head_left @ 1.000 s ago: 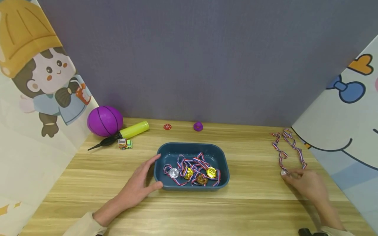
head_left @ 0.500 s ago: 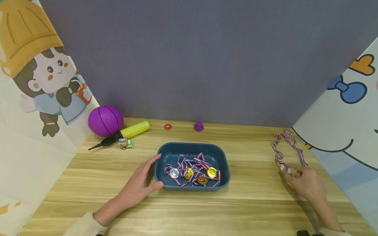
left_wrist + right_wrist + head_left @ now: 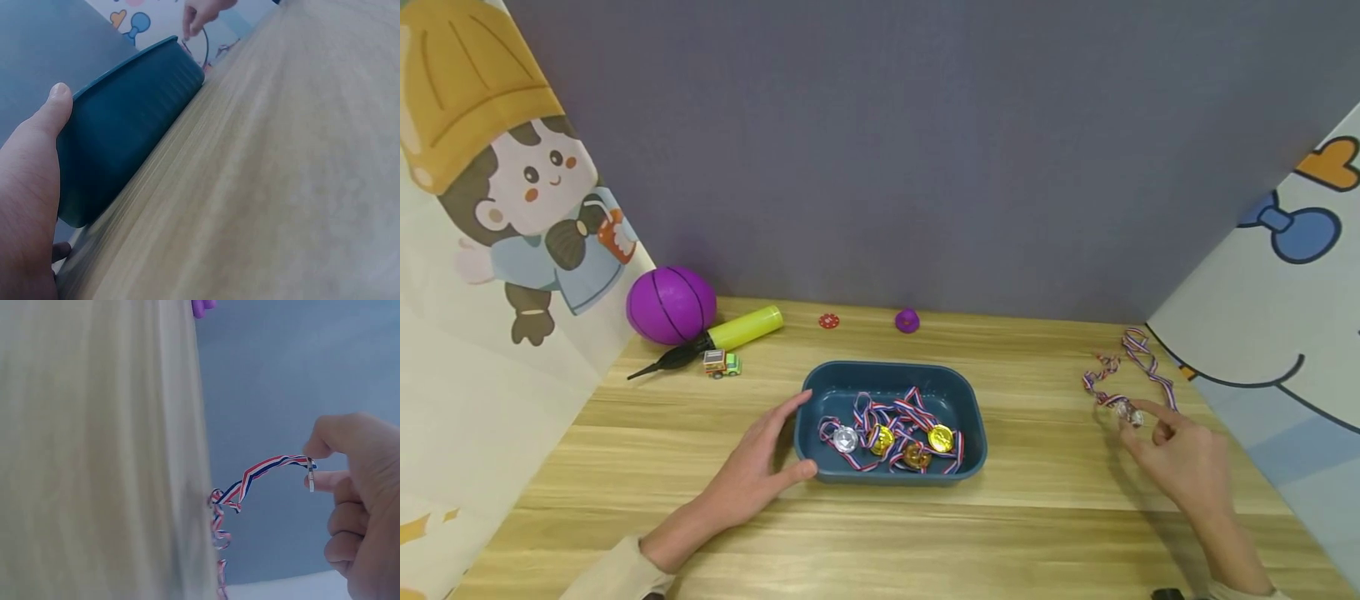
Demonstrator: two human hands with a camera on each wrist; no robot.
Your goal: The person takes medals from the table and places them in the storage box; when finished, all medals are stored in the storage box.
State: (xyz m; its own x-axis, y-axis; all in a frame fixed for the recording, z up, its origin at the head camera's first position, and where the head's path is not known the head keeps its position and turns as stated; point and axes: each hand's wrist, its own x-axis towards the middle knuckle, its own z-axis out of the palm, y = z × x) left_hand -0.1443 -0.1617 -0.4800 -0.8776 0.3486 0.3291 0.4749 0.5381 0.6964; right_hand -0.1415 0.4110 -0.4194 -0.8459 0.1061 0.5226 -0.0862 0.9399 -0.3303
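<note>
A silver medal (image 3: 1129, 414) is pinched between the thumb and index finger of my right hand (image 3: 1187, 462), lifted off the table in the right wrist view. Its striped ribbon (image 3: 250, 476) trails down to the tabletop, running back to the right in the head view. At the middle stands a dark blue plastic tray (image 3: 891, 479), with several medals inside: a silver medal (image 3: 846, 439), gold ones (image 3: 940, 438) and a bronze-coloured one (image 3: 916, 456), their ribbons tangled. Fairly straight, the fingers and thumb of my left hand (image 3: 745, 467) touch the tray's left end.
Along the back lie a purple ball (image 3: 672, 305), a yellow and black hand pump (image 3: 745, 328), a toy truck (image 3: 722, 363), a red chip (image 3: 829, 321) and a small purple object (image 3: 907, 321). A grey panel (image 3: 887, 167) rises behind the wooden table (image 3: 1000, 550).
My right hand has raised the silver medal from the tabletop and moved it slightly away from me, shifting the near part of its ribbon. The left hand stays at the tray.
</note>
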